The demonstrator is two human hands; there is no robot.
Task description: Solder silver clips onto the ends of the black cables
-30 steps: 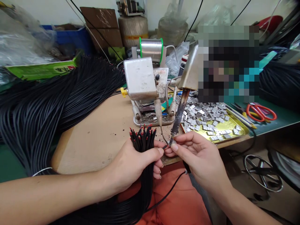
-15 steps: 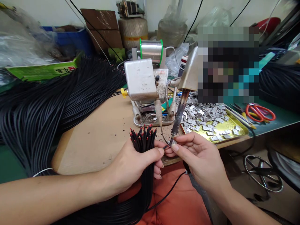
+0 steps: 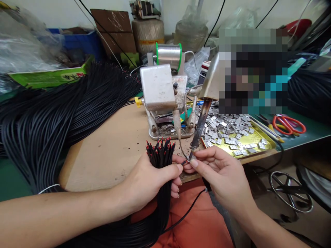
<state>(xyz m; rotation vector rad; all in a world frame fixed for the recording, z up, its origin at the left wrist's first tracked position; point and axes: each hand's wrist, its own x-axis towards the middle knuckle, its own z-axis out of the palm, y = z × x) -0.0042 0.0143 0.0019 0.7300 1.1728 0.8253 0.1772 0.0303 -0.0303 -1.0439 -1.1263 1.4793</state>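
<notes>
My left hand is closed around an upright bundle of black wires with red tips, thumb pressed toward the other hand. My right hand pinches a small metal piece and one wire end right under the tip of a fixed soldering iron. A thin solder wire curves down to the same spot. Both hands meet at the front edge of the wooden board.
A solder feeder with a white box and a green-rimmed spool stands behind. A yellow tray holds several metal pieces. A large heap of black cables fills the left. Red scissors lie at right.
The view has shifted slightly; both hands stay at the soldering iron tip with the same grips.
</notes>
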